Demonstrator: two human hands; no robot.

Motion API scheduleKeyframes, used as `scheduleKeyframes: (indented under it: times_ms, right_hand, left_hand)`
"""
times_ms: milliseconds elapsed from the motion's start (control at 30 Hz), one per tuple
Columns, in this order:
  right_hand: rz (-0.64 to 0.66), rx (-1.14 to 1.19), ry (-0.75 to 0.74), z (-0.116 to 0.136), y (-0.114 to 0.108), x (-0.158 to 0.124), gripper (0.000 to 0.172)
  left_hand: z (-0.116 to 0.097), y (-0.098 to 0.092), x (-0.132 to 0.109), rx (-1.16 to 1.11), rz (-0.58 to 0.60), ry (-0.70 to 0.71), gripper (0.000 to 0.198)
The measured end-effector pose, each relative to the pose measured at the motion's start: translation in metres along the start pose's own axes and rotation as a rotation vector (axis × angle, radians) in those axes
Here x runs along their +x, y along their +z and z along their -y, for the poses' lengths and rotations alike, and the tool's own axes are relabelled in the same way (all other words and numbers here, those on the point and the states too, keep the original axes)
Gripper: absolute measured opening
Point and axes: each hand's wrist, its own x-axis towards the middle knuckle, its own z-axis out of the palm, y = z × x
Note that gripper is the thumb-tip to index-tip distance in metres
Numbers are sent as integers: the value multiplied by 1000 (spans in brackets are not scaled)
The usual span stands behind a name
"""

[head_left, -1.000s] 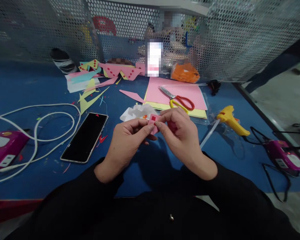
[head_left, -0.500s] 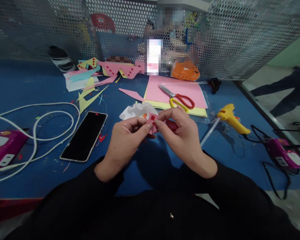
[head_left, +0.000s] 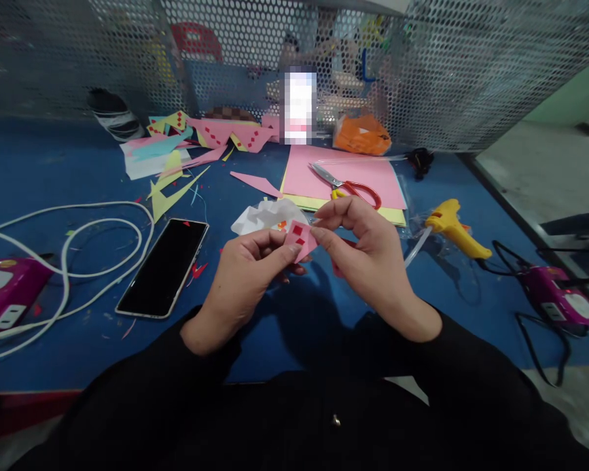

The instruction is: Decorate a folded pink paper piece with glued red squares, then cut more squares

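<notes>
A small pink paper piece (head_left: 298,239) with red squares on it is pinched between both my hands above the blue table (head_left: 53,170). My left hand (head_left: 245,278) holds its lower left edge with thumb and forefinger. My right hand (head_left: 368,258) grips its right side, fingers curled. Just behind the hands lies crumpled white paper (head_left: 267,216). Farther back, red-and-yellow-handled scissors (head_left: 346,186) rest on a stack of pink and yellow sheets (head_left: 341,180).
A black phone (head_left: 164,265) lies left of my hands beside a looped white cable (head_left: 78,255). A yellow glue gun (head_left: 454,229) and magenta boxes (head_left: 562,301) sit right. Coloured paper scraps (head_left: 186,144) lie before the perforated metal screen (head_left: 471,72).
The pink piece has turned so more of its face with red squares shows, and my right hand has lifted slightly. The view has shifted a little downward.
</notes>
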Motion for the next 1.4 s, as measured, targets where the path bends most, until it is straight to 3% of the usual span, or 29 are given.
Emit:
scheduleKeyframes:
  times_ms: [433,867,1400]
  right_hand:
    - [8,-87,-123,2,2,-1,14]
    - [-20,-61,-66,1,1,-2,13]
    - [-6,-71,-88,1,2,-2,10]
  left_hand:
    - [-3,3,-2,89,-71,39,13]
    - [0,-1,-1,23,-7,28,7]
    - [-4,1,-2,69,-47,19,12]
